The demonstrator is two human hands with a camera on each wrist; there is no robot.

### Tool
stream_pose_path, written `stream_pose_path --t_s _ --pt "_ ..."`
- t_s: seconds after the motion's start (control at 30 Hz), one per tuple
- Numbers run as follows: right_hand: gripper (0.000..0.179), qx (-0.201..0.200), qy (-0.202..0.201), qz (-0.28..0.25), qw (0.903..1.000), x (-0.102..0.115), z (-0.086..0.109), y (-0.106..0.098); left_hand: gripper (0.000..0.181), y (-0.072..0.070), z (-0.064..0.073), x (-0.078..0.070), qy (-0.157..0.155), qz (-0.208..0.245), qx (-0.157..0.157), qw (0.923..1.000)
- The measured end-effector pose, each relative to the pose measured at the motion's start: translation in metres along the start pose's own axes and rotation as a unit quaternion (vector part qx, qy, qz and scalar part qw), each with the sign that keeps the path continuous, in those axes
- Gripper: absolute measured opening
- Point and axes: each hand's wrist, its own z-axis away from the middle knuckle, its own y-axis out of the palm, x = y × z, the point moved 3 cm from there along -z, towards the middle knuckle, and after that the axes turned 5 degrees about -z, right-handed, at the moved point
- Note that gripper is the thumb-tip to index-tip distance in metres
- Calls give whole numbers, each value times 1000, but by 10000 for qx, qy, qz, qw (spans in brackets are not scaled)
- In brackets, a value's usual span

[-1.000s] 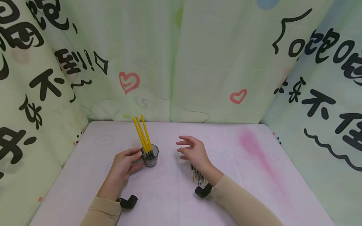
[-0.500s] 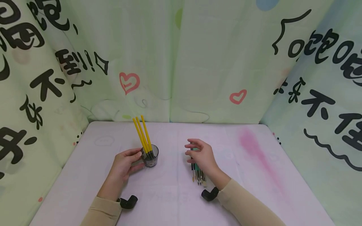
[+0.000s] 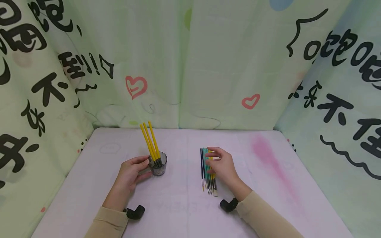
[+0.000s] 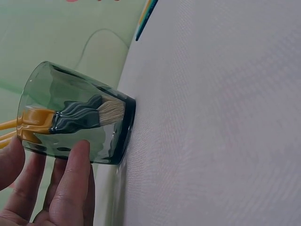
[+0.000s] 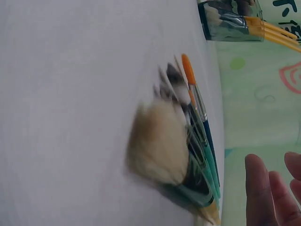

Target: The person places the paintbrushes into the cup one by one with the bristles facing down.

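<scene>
Checking head view, op: your L hand (image 3: 131, 169) has hold of the smoked glass (image 3: 159, 170), thumb at the rim, fingers along the side. Glass is approx. upright on the table (image 3: 178, 208), L of ctr. 3 yellow-hdl brushes (image 3: 150, 141) stand in it, bristles down, hdls leaning to your L. Your R hand (image 3: 224, 163) is open, fingers spaced & slightly bent, nothing held; it's over the R part of the brush row (image 3: 203, 165), R of ctr. Row lies w/ bristle ends twd you; dk blue hdls at L, then green, then yellow partly hidden by your fingers. Contact w/ row: can't tell. Printed curtain (image 3: 223, 66) behind.

L wrist view: confirms your thumb by the rim & fingertips on the glass wall; brush bristles show thru, down near the base. Hdl ends of the row show at top, well apart from glass.

R wrist view: your fingers extended, apart from the bristle ends; wide pale bristle head nearest cam, blurred; slim orange-tip brush beyond. Glass at top edge.
</scene>
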Motion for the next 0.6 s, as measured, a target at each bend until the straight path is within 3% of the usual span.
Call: stream_pose_path --t_s 0.37,0.6 --pt "56 -343 272 835 9955 -9 -3 -22 43 0 -1 1 -47 -12 -31 10000" --pt "57 -306 539 1182 9910 -13 -7 -27 43 0 -1 1 -37 -14 -19 10000"
